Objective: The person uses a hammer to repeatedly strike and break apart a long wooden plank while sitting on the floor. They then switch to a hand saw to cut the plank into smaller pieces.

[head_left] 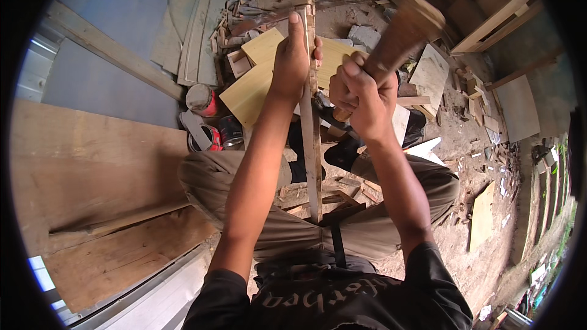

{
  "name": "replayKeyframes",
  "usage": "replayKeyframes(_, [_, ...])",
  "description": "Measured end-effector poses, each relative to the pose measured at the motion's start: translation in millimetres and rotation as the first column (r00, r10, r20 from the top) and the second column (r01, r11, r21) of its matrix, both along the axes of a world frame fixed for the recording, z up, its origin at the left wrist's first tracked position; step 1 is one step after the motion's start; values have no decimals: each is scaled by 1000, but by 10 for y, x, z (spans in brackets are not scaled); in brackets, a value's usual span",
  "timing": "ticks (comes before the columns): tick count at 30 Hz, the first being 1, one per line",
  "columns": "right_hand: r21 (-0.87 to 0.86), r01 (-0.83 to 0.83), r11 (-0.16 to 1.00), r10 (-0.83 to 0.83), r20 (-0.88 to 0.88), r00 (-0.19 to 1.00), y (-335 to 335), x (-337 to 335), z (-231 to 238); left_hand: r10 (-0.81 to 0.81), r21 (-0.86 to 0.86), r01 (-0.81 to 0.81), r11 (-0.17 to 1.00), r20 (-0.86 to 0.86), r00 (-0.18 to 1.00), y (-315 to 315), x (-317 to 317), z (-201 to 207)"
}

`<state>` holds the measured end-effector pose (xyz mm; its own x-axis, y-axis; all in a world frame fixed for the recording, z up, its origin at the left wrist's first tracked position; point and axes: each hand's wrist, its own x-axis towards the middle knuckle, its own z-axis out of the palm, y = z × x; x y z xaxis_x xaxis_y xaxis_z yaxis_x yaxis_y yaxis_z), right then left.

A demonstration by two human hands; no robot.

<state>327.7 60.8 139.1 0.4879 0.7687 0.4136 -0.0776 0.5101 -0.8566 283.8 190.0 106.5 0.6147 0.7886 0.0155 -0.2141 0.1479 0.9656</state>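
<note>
A long narrow wooden strip (312, 165) runs from my lap away from me, past both hands. My left hand (293, 58) is wrapped round it, thumb stretched along its left side and fingertips showing on the right. My right hand (365, 95) is closed on the thin handle of a brown wooden mallet (403, 33). Its thick end is raised to the upper right and smeared by motion, so its exact shape is unclear. The mallet is apart from the strip. Below the hands, yellowish boards (251, 88) lie on the ground.
Cans (203, 101) stand left of the boards. A large plywood panel (98, 165) fills the left side. Wood scraps (367, 192) litter the ground between my crossed legs. A loose board (482, 217) lies at right, and a wooden frame (495, 18) stands at upper right.
</note>
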Motion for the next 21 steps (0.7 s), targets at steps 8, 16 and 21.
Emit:
replayKeyframes(8, [211, -16, 977, 79, -293, 953, -17, 67, -400, 72, -73, -70, 995, 28, 997, 196, -25, -200])
replayKeyframes(16, [101, 52, 993, -9, -388, 922, -90, -106, -308, 51, -115, -42, 993, 77, 996, 195, 4, -219])
replayKeyframes(21, [-109, 232, 967, -256, -463, 849, -164, -133, -171, 42, -132, -28, 991, 110, 993, 246, -40, -251])
